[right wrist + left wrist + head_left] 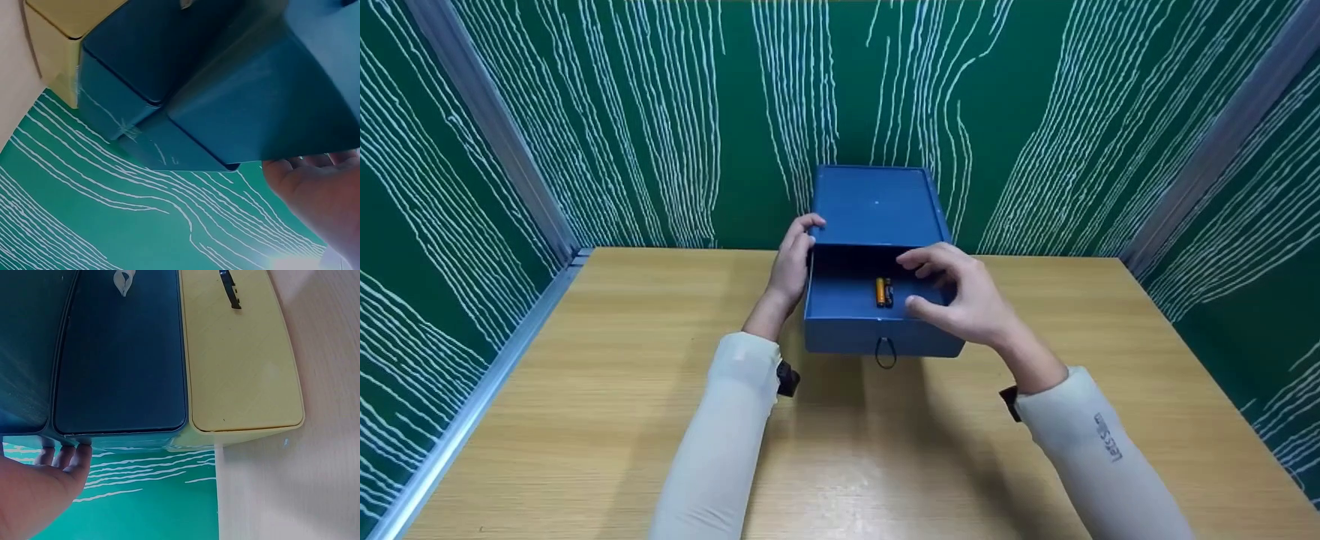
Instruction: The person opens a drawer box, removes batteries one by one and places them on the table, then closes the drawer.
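Through the head camera I see the right hand's (964,300) thumb and fingers curved wide apart, empty, over an open blue drawer (840,336); the left hand's (791,266) fingers rest against the blue cabinet's (874,206) side. Two batteries (880,292) lie side by side inside the drawer, near the right thumb. A yellow drawer (242,365) sits lower.

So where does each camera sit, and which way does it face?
Head: worn on the head, facing forward and down at the open blue drawer and two batteries; both sleeves, the left hand and right hand show.
Left wrist: worn there, facing the closed blue drawer and yellow drawer, pictured sideways; part of the left hand shows, lower left.
Right wrist: worn there, facing the same drawers at a slant; part of the right hand shows, lower right.
Both wrist views share the yellow drawer.
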Action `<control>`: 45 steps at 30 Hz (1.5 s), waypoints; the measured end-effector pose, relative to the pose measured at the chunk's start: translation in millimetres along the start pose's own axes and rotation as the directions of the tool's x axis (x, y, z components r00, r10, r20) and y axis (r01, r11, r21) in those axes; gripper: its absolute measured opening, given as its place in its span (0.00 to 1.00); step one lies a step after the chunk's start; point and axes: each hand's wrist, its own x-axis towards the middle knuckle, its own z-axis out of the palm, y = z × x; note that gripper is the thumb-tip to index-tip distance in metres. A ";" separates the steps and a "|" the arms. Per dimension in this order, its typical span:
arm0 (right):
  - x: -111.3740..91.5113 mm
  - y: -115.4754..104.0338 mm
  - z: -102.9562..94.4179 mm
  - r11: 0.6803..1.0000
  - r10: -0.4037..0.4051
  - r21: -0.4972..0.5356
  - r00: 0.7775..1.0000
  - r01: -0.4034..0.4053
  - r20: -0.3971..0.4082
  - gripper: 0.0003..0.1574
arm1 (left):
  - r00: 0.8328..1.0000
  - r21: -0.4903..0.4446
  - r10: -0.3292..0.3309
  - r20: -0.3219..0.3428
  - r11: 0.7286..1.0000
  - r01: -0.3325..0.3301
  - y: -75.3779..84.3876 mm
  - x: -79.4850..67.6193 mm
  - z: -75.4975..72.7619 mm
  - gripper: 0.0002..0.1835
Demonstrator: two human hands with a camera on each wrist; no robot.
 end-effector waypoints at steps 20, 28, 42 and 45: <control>26.9 12.0 -2.8 0.965 0.096 -0.260 0.975 -0.041 0.203 0.23 | 0.999 -0.033 0.027 -0.023 0.999 -0.027 -15.3 6.2 -1.5 0.18; 30.7 18.0 2.7 0.905 0.111 -0.426 0.963 0.005 0.247 0.24 | 1.000 -0.026 0.021 -0.016 0.999 -0.022 -19.2 7.6 -2.6 0.18; 38.4 18.4 10.2 0.803 0.150 -0.592 0.939 0.067 0.310 0.29 | 0.999 -0.029 0.043 -0.021 0.999 -0.043 -10.9 5.5 -1.3 0.18; 40.2 18.3 11.5 0.792 0.164 -0.607 0.933 0.068 0.319 0.29 | 0.999 -0.019 0.037 -0.023 0.999 -0.037 -2.8 1.7 0.4 0.18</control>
